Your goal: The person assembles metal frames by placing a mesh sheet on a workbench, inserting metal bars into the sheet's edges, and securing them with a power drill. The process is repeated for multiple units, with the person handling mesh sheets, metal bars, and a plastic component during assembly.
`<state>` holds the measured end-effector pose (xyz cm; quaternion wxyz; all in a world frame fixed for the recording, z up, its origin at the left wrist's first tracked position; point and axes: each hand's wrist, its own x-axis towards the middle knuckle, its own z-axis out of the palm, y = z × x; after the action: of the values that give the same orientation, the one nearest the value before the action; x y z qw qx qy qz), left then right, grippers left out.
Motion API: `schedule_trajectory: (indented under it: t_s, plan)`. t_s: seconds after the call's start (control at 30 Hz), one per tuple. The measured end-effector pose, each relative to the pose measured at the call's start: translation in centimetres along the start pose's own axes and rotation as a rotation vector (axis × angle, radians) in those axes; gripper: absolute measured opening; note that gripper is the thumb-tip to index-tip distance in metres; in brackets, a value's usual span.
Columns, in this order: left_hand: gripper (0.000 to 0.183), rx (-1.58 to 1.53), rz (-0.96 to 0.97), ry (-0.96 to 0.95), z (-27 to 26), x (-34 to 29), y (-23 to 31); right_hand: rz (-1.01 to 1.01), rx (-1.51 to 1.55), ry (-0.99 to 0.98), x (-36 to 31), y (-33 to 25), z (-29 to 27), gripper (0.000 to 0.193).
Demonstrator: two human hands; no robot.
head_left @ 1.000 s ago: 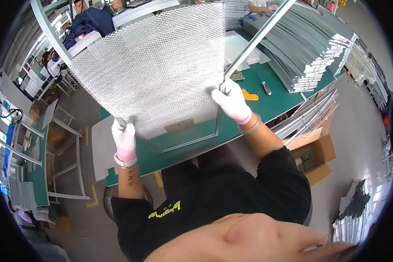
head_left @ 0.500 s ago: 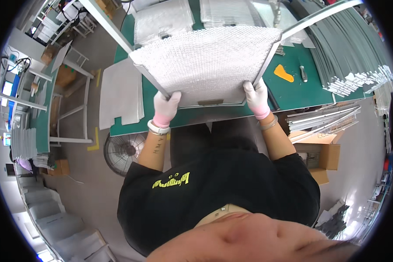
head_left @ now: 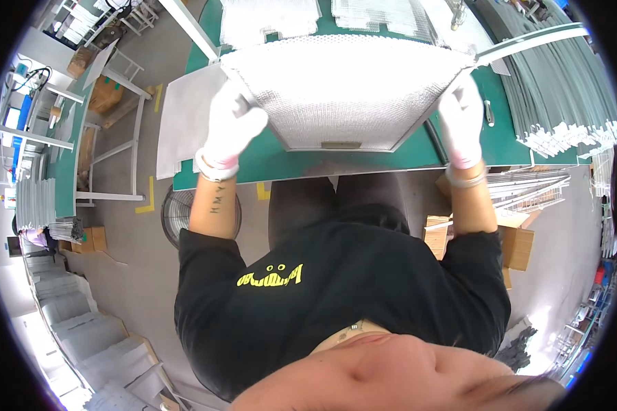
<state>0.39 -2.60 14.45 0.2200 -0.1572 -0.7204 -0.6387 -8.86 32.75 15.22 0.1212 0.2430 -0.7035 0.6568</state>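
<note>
A silvery metal mesh filter panel (head_left: 353, 85) with a thin frame tilts up over the green workbench, its near edge toward me and its far edge raised. On its near frame bar sits a small brownish tab (head_left: 341, 145). My left hand (head_left: 234, 123), in a white glove, is closed at the panel's left side edge. At the right side edge my right hand (head_left: 461, 120), gloved too, has its fingers curled round the frame; it is slightly blurred. The fingertips of both hands are partly hidden.
Grey-white sheets (head_left: 188, 123) lie at the bench's left end. More mesh pieces (head_left: 271, 20) are behind the panel. Long grey strips (head_left: 562, 96) are stacked at the right, near a screwdriver (head_left: 489, 113). A white frame post (head_left: 188, 27) rises at the left. A floor fan (head_left: 178, 212) stands below.
Both hands have slid away from me along the panel's sides and spread apart. The panel's near edge has shifted slightly away. A yellow scraper on the bench is now hidden behind my right hand.
</note>
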Motion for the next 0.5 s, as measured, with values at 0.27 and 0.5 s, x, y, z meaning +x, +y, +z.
schedule_trajectory:
  t_s: [0.27,0.5]
  plan:
    - [0.019,-0.081,0.303,0.085,3.6,-0.8,3.5,-0.287,0.168,-0.075,-0.3,-0.9,0.2,0.020]
    - [0.063,-0.905,0.376,-1.231,3.8,-2.2,-2.3,-0.705,0.269,-0.988,-3.6,-4.1,-2.6,0.022]
